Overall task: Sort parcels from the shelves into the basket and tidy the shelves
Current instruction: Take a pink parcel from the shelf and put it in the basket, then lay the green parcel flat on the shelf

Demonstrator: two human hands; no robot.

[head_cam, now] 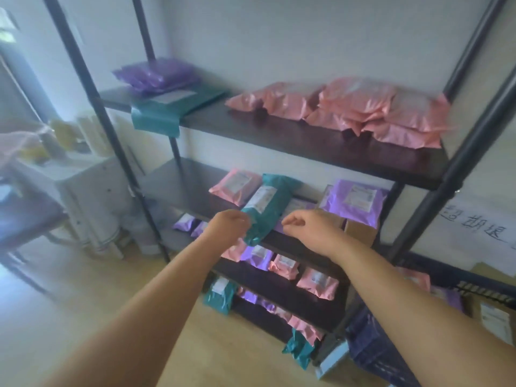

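Observation:
My left hand point(230, 224) pinches the lower left edge of a teal parcel point(272, 199) with a white label, which lies tilted over the front of the middle shelf point(178, 188). Just right of that parcel, my right hand point(305, 227) hovers with loosely curled fingers and holds nothing that I can see. On the same shelf lie a pink parcel point(234, 185), a purple parcel point(354, 199) and a cardboard box point(360, 231). The dark blue basket point(371, 347) stands on the floor at the lower right with parcels inside.
The upper shelf point(293, 141) carries a pile of pink parcels point(363, 110), purple parcels point(159, 76) and a flat teal one point(173, 107). Several small parcels lie on the lower shelves. Black uprights point(435, 191) frame the rack. A white cabinet point(83, 196) stands to the left.

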